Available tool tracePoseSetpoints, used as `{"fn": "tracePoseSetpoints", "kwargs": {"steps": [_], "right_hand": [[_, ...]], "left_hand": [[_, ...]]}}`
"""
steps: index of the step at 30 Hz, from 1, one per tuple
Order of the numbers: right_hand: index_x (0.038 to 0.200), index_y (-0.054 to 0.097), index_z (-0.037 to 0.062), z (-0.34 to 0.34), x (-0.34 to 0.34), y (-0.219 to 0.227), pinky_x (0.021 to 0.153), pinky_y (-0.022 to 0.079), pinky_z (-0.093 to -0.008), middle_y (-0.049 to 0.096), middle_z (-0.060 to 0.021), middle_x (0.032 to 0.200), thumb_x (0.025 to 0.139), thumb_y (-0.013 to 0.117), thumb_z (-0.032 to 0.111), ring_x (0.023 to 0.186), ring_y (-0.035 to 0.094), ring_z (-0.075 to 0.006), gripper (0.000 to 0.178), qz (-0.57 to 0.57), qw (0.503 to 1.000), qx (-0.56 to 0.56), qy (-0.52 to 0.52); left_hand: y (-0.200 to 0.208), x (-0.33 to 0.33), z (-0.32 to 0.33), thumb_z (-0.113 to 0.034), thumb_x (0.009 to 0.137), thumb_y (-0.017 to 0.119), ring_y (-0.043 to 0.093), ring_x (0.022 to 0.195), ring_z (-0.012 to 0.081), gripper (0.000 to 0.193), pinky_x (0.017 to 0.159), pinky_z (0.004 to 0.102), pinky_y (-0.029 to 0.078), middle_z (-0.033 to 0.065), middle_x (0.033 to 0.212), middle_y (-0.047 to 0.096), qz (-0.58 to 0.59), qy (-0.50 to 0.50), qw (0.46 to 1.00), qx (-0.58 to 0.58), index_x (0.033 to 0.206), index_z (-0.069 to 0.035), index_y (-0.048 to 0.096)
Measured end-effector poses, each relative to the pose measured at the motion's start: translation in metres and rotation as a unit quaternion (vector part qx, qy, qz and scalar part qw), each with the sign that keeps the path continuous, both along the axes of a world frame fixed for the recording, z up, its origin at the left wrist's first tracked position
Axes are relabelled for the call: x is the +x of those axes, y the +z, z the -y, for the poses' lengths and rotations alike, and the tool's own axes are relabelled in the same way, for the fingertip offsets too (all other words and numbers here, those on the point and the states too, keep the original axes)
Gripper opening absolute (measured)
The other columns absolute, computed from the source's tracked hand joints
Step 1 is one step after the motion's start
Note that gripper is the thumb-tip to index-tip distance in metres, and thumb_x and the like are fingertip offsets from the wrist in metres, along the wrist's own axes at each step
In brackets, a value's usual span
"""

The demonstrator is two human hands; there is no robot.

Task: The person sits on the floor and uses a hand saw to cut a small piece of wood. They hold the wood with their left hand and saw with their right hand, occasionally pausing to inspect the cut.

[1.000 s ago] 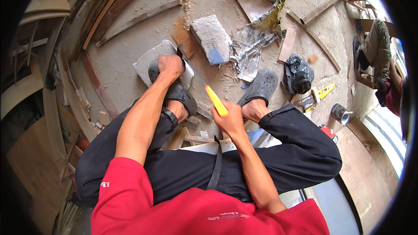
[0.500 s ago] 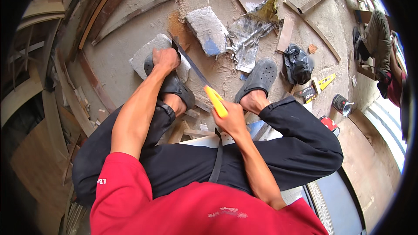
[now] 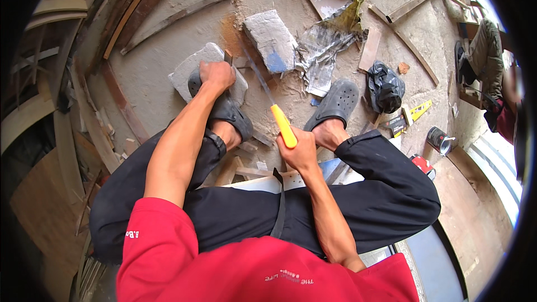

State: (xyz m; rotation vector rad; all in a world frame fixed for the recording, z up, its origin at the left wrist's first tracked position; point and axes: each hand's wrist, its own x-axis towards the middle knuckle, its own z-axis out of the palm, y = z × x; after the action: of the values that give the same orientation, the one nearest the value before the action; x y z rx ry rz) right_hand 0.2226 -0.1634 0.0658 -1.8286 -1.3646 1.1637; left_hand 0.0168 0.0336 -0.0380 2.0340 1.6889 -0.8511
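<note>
The strip lay at the left hand, over the near block, with only a short end showing past the fingers. The left hand was closed tight on it; the right hand was wrapped round the yellow handle of the saw. The blade, thin and blurred, slanted away from the handle and passed just right of the strip; whether it touched could not be told.

By the look of it, sawing was under way rather than finished: the strip was still held down and no parted end could be made out. How deep any cut ran was hidden, so how much was left could not be judged.

The left clog had its toe on the near block, and the right clog stood on the floor. Beyond the blade lay the far block, patched with blue, and beside it crumpled paper. Farther right were a black bag, a yellow tool and a can. At the right edge another person's leg showed.
</note>
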Motion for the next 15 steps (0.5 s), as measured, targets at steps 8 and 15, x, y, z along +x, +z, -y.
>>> {"fn": "tracePoseSetpoints", "kwargs": {"steps": [8, 15], "right_hand": [[0.077, 0.062, -0.0008, -0.025, 0.061, 0.099, 0.059, 0.048, -0.0435, 0.061, -0.02, 0.066, 0.077, 0.066, 0.016, 0.062, 0.06, -0.0375, 0.017, 0.11, 0.993, 0.039, -0.002], [0.084, 0.065, -0.0007, -0.001, 0.1, 0.155, 0.064, 0.049, -0.0398, 0.064, -0.0207, 0.075, 0.079, 0.067, 0.015, 0.07, 0.062, -0.0388, 0.017, 0.106, 0.992, 0.058, -0.032]], "left_hand": [[0.005, 0.001, -0.001, -0.039, 0.089, 0.053, 0.064, 0.105, 0.033, 0.042, 0.104, 0.0503, 0.032, 0.0195, 0.11, 0.067, 0.02, 0.06, 0.998, 0.024, 0.107, -0.004, 0.069], [0.036, -0.001, -0.003, -0.043, 0.09, 0.055, 0.063, 0.098, 0.0419, 0.057, 0.086, 0.0447, 0.049, 0.0289, 0.101, 0.065, 0.389, 0.177, 0.893, 0.143, 0.122, 0.004, 0.05]]}}
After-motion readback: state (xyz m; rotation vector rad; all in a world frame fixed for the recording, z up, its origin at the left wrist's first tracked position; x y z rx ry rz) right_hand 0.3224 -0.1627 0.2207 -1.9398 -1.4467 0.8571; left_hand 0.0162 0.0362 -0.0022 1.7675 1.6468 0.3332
